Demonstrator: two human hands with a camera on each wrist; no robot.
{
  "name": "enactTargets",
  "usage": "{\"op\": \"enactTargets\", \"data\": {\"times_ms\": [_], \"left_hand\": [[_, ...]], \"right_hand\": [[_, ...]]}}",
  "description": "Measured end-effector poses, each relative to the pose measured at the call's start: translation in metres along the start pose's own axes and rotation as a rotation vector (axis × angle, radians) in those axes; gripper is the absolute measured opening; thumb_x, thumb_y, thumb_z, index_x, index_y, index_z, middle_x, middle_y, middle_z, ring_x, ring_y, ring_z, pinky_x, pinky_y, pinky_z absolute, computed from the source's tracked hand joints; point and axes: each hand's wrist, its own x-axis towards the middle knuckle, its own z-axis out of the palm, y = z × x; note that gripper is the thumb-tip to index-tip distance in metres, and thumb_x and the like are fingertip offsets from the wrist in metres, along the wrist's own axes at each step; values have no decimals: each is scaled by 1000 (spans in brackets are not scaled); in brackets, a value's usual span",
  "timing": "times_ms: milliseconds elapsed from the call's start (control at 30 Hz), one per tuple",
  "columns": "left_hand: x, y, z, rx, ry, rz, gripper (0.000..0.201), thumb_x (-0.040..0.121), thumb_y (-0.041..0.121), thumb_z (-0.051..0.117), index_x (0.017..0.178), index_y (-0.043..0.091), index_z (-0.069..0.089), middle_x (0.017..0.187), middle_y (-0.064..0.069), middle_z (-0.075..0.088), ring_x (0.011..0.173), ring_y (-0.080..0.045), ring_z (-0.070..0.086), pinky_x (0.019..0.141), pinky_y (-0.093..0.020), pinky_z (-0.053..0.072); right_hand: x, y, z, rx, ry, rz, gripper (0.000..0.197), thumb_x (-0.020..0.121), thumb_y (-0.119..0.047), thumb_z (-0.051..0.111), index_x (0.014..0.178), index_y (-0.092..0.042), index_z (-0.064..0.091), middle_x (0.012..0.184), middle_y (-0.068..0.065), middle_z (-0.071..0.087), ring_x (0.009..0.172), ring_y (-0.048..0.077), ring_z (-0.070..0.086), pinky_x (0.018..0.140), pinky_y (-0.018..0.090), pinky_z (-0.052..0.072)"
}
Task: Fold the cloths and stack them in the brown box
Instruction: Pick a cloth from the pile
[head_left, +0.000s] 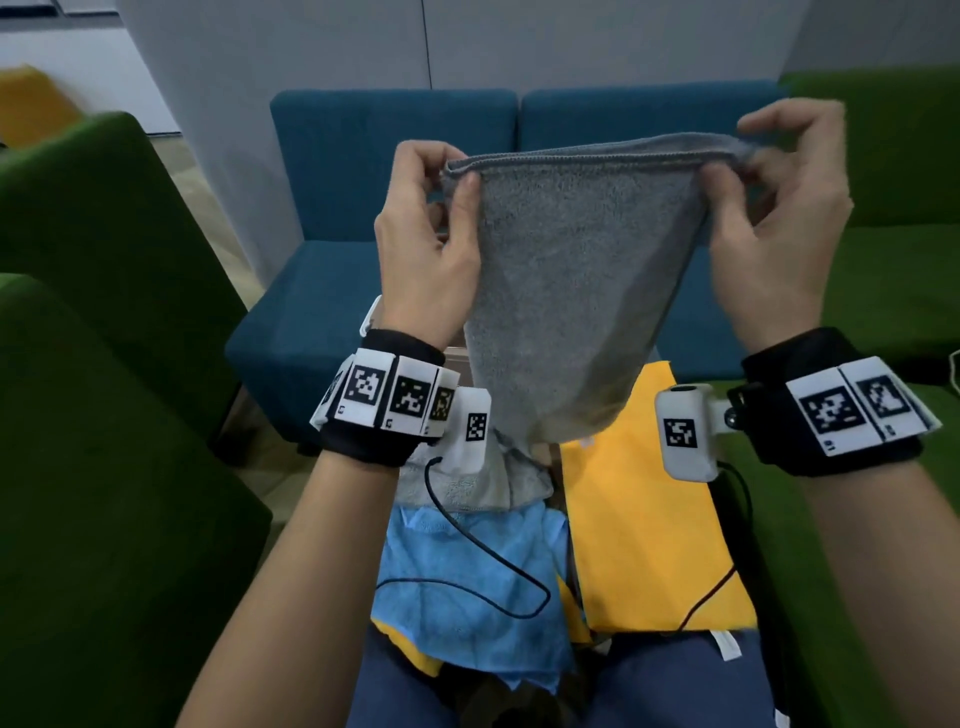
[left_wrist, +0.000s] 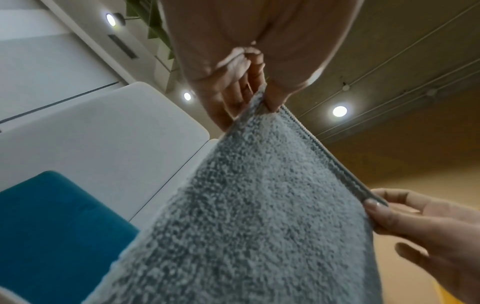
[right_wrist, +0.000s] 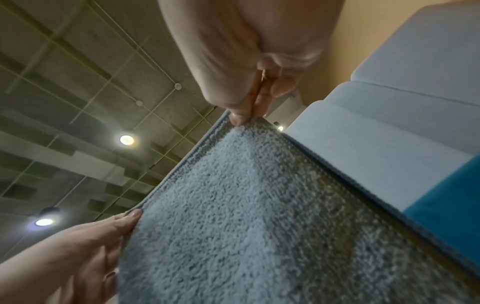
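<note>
Two green sofas (head_left: 104, 364) flank the scene, one at each side, and two blue armchairs (head_left: 395, 171) stand side by side ahead against a pale grey wall (head_left: 311, 47). Overhead, the wrist views show a bare concrete ceiling (right_wrist: 78, 82) with round lamps, three of them in the left wrist view. Four cloths can be counted. One grey cloth (head_left: 566, 291) hangs in the air in front of the armchairs, stretched along its doubled top edge and narrowing downward. Below it on the lap lie one yellow cloth (head_left: 649, 519), one light blue cloth (head_left: 467, 597) and a second, crumpled grey one (head_left: 498, 483). Both hands are raised; the left hand (head_left: 426, 244) pinches the top left corner between thumb and curled fingers, and the right hand (head_left: 779, 218) pinches the top right corner the same way. Each wrist carries one black band (head_left: 374, 405) with square printed markers
</note>
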Motion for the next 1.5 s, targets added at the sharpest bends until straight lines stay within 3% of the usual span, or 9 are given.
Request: {"op": "enactTargets", "data": {"times_ms": [233, 400, 567, 667, 800, 967, 1167, 1300, 1500], "left_hand": [[-5, 2, 7, -19, 4, 32, 13, 99, 9, 48, 100, 16, 36, 76, 19, 46, 59, -15, 37, 44, -28, 31], [-8, -7, 10, 43, -58, 0, 22, 90, -7, 40, 86, 14, 47, 77, 14, 47, 67, -1, 44, 61, -20, 37], [-23, -16, 10, 45, -52, -125, 22, 91, 1, 47, 88, 12, 66, 90, 9, 66, 86, -5, 62, 80, -21, 48], [-31, -18, 10, 9, -61, -146, 14, 83, 9, 64, 97, 14, 65, 99, 4, 65, 90, -10, 62, 76, -27, 54], [-38, -24, 14, 71, -154, -147, 50, 75, -1, 58, 123, 12, 57, 116, -1, 49, 94, -13, 58, 76, -40, 56], [-54, -20, 21, 65, -199, -202, 63, 73, 8, 50, 136, 11, 50, 108, 1, 41, 83, 3, 44, 64, -23, 46], [-62, 1, 50, -45, -176, -170, 52, 76, 5, 60, 128, 11, 56, 114, -4, 50, 97, -8, 56, 92, -29, 49], [-65, 0, 63, -56, -153, -177, 31, 78, -5, 55, 100, 13, 67, 102, 2, 67, 89, -1, 61, 86, -25, 50], [-80, -2, 56, -52, -226, -181, 52, 79, 3, 67, 130, 7, 56, 133, -2, 46, 128, 1, 43, 107, -33, 42]], "right_hand": [[-5, 8, -2, 26, -11, -42, 17, 94, -6, 49, 98, -20, 40, 86, -14, 46, 77, 5, 50, 62, 21, 40], [-9, 8, -5, -1, -58, -49, 28, 90, 4, 40, 89, -25, 38, 78, -10, 38, 63, 3, 35, 57, 19, 31], [-21, 20, -7, -99, -113, 32, 25, 87, 4, 41, 84, -6, 63, 83, 8, 63, 69, 8, 52, 61, 25, 37], [-27, 22, -4, -65, -133, 78, 13, 90, -8, 53, 95, -12, 65, 97, 1, 63, 79, 4, 57, 63, 21, 42], [-33, 25, -1, -96, -201, 12, 24, 83, -11, 69, 105, -10, 59, 108, -4, 54, 104, 14, 58, 84, 39, 53], [-42, 29, -11, -247, -164, -56, 24, 90, -3, 54, 111, -11, 63, 114, 2, 61, 107, 12, 58, 84, 36, 50], [-35, 26, -39, -261, -79, -76, 32, 91, -18, 63, 121, -8, 60, 118, -3, 54, 114, 17, 54, 88, 46, 51], [-44, 38, -51, -290, -122, -66, 47, 82, -8, 69, 127, -3, 55, 121, 7, 52, 118, 7, 43, 104, 26, 39], [-61, 47, -55, -289, -37, -50, 42, 90, 7, 47, 128, -5, 60, 121, 12, 61, 113, 6, 52, 101, 23, 42]]}}
